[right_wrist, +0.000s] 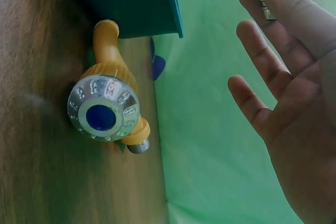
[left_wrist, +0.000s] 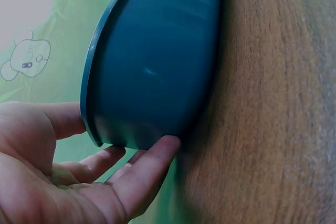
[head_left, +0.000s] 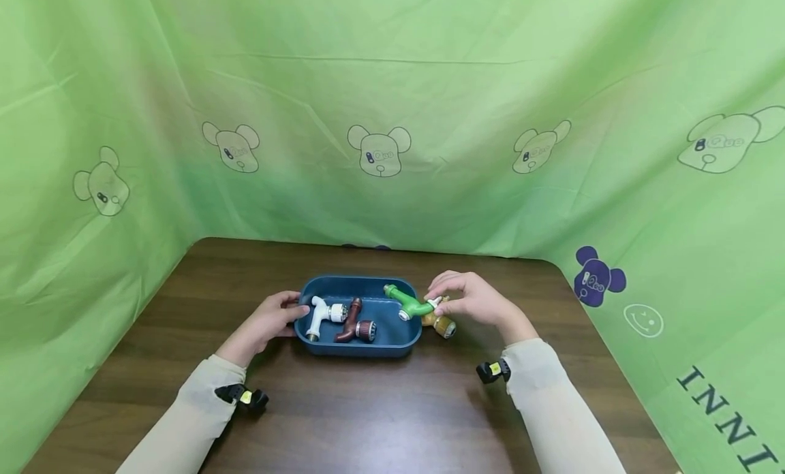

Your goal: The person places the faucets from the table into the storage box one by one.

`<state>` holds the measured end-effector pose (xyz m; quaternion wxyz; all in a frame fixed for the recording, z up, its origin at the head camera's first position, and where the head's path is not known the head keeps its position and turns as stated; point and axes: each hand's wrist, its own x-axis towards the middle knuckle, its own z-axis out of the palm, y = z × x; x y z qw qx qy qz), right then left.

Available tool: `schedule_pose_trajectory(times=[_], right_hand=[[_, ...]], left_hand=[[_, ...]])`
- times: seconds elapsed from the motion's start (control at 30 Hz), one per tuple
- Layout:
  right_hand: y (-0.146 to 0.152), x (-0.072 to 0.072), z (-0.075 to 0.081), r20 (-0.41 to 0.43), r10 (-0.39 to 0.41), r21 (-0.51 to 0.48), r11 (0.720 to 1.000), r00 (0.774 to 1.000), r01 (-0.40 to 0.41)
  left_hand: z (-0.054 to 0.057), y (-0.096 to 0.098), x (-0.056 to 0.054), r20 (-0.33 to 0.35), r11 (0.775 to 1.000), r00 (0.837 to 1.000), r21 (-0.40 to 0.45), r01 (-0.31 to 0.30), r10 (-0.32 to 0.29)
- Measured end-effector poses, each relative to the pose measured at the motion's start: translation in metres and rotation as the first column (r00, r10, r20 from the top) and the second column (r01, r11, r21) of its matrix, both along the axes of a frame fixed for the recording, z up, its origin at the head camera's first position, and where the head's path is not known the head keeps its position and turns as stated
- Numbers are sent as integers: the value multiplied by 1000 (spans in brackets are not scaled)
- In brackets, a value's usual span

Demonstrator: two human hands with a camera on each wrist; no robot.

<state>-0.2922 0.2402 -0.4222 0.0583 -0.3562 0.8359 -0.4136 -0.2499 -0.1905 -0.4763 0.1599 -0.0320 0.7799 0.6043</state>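
A blue oval plastic tub stands on the table, its left end gripped by my left hand. In the left wrist view the thumb lies at the tub's rim and the fingers press its outer wall. My right hand pinches one end of a green faucet between thumb and fingertips, over the tub's right end. The other fingers spread away from it. Inside the tub lie a white faucet and a dark red faucet.
A yellow faucet with a silver, blue-centred knob lies on the table just right of the tub, partly below my right hand. The brown wooden table is bordered by green cloth at the back and sides.
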Motion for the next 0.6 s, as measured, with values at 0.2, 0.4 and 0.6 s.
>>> schedule_pose_trajectory(times=[0.2,0.4,0.6], right_hand=[[-7,-3,1,3,-3,26,1000,1000,3],[-13,-4,4,22,7,52,999,1000,-9],[-18,-6,6,28,31,68,997,999,-33]], left_hand=[[0,-1,-1,-3,1000,1000,-7,8,-8],[-2,-1,-2,0,1000,1000,-7,6,-6],[-4,-2,-3,-5,1000,1000,-5,2,-2]])
